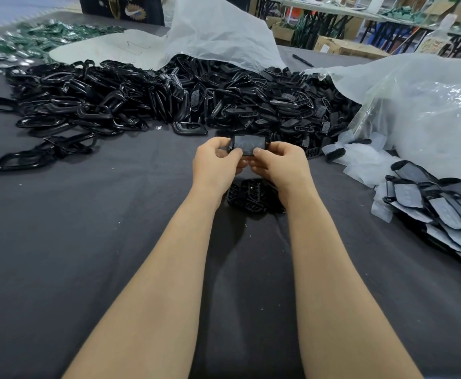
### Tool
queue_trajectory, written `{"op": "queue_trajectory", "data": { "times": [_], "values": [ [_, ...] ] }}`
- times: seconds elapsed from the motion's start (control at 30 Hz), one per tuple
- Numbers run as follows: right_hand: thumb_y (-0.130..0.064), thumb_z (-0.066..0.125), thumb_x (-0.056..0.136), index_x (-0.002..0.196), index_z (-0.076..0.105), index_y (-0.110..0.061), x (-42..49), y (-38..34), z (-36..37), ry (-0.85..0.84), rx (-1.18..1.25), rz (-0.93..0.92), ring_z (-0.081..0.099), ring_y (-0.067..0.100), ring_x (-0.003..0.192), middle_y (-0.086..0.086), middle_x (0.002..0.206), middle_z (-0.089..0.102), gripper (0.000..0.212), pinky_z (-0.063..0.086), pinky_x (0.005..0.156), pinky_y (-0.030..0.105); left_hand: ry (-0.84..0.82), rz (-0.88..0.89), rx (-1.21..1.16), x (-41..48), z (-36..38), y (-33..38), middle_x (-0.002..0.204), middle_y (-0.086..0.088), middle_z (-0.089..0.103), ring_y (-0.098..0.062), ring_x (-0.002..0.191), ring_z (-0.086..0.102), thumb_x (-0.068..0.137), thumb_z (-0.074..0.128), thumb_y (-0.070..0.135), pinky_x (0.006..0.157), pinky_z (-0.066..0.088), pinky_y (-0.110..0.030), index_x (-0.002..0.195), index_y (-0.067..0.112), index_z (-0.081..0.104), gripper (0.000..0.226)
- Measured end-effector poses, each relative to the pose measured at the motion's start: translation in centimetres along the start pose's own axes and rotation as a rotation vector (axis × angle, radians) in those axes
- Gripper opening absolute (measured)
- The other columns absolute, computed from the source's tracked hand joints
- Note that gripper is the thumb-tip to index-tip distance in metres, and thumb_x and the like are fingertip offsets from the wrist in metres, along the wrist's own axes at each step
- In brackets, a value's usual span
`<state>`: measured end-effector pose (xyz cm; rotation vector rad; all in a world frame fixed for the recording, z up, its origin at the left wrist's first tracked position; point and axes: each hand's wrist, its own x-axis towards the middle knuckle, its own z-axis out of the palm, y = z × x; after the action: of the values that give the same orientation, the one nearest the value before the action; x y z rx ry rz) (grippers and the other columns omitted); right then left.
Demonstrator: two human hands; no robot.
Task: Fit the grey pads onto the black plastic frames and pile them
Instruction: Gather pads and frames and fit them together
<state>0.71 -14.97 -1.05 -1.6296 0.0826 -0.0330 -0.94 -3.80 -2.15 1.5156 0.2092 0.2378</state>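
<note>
I'm seeing a dark grey cloth (87,242) spread over the table. Far left, a heap of shiny green pieces (46,36). A white plastic sheet (218,31) rises at the back, a clear bag (428,110) slumps at right, a black pen (302,60) lies between them, and cardboard boxes (344,46) sit beyond.

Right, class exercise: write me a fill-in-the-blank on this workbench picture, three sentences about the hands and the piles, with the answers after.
1. The left hand and right hand grip one frame fitted with a ____ pad.
2. The pile of padded frames lies on the person's ____ side.
3. The large heap of bare frames is ____ in colour.
Missing words: grey; right; black.
</note>
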Motion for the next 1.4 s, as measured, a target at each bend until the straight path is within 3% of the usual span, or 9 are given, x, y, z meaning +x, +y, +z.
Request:
{"op": "queue_trajectory", "data": {
  "times": [0.1,0.23,0.43,0.53,0.67,0.8,0.93,1.13,1.4],
  "values": [
    [-0.004,0.06,0.091,0.086,0.063,-0.013,0.01,0.0,-0.07,-0.006,-0.012,-0.007,0.066,0.009,0.066,0.004,0.078,0.068,0.011,0.053,0.061,0.017,0.01,-0.013,-0.018,0.0,-0.14,0.11,0.071,0.003,0.066,0.0,0.058,0.063,0.092,0.058,0.004,0.059,0.053,-0.017,0.087,0.021,0.059,0.018],
    [-0.001,0.06,0.091,0.084,0.063,-0.011,-0.04,0.0,-0.08,-0.006,-0.013,-0.021,0.063,0.003,0.056,0.002,0.071,0.066,0.013,0.052,0.057,0.015,0.001,-0.016,-0.034,-0.04,-0.25,0.26,0.069,0.004,0.066,0.001,0.057,0.064,0.091,0.059,0.004,0.06,0.054,-0.017,0.091,0.019,0.06,0.016],
    [0.0,0.061,0.09,0.082,0.064,-0.011,-0.14,-0.01,0.17,-0.006,-0.054,-0.043,0.063,0.004,0.057,0.003,0.071,0.066,0.013,0.053,0.059,0.017,-0.01,0.019,0.065,-0.4,0.01,0.27,0.09,-0.013,0.07,-0.023,0.084,0.071,0.089,0.066,0.013,0.083,0.058,-0.041,0.099,0.015,0.06,0.012],
    [-0.005,0.062,0.09,0.089,0.066,-0.007,-0.17,-0.03,0.16,-0.016,-0.068,-0.041,0.064,0.006,0.061,0.004,0.074,0.068,0.005,0.054,0.06,0.017,-0.01,0.018,0.07,-0.36,-0.1,0.23,0.083,-0.005,0.068,-0.02,0.08,0.07,0.089,0.065,0.009,0.083,0.059,-0.037,0.086,0.023,0.056,0.017],
    [-0.012,0.059,0.094,0.093,0.065,-0.009,0.1,0.22,-0.05,0.044,-0.047,-0.031,0.064,0.012,0.07,0.003,0.08,0.066,0.006,0.054,0.065,0.021,-0.042,0.012,0.072,-0.15,-0.26,0.16,0.08,0.0,0.067,-0.009,0.071,0.065,0.09,0.064,0.008,0.076,0.058,-0.027,0.095,0.019,0.057,0.015],
    [-0.01,0.057,0.094,0.087,0.064,-0.013,0.24,0.27,-0.17,0.053,-0.091,-0.065,0.064,0.007,0.065,0.001,0.077,0.066,0.01,0.05,0.059,0.015,-0.068,0.012,0.044,-0.18,-0.32,0.26,0.075,0.001,0.067,-0.003,0.061,0.063,0.09,0.064,0.008,0.062,0.053,-0.015,0.098,0.016,0.059,0.012],
    [-0.012,0.056,0.095,0.089,0.063,-0.012,0.3,0.32,-0.01,0.075,-0.137,-0.085,0.061,0.004,0.062,-0.002,0.075,0.064,0.01,0.049,0.058,0.014,-0.056,0.019,0.004,-0.22,-0.24,0.11,0.074,0.003,0.068,-0.006,0.067,0.067,0.094,0.061,0.015,0.07,0.058,-0.023,0.09,0.022,0.06,0.009],
    [-0.014,0.061,0.093,0.097,0.063,-0.01,0.05,0.08,-0.12,0.04,-0.094,-0.077,0.062,0.005,0.066,-0.002,0.079,0.065,0.006,0.051,0.062,0.015,-0.022,0.027,-0.009,0.04,-0.26,-0.05,0.074,0.002,0.068,-0.004,0.066,0.068,0.095,0.059,0.013,0.066,0.056,-0.022,0.086,0.023,0.059,0.013],
    [-0.007,0.06,0.092,0.086,0.062,-0.017,-0.14,-0.08,-0.42,-0.006,-0.155,-0.139,0.061,0.007,0.068,-0.001,0.079,0.066,0.012,0.049,0.065,0.018,-0.089,-0.01,-0.035,0.08,-0.47,0.17,0.086,-0.001,0.071,-0.011,0.08,0.071,0.092,0.064,0.014,0.07,0.058,-0.023,0.099,0.019,0.06,0.009]
  ]
}}
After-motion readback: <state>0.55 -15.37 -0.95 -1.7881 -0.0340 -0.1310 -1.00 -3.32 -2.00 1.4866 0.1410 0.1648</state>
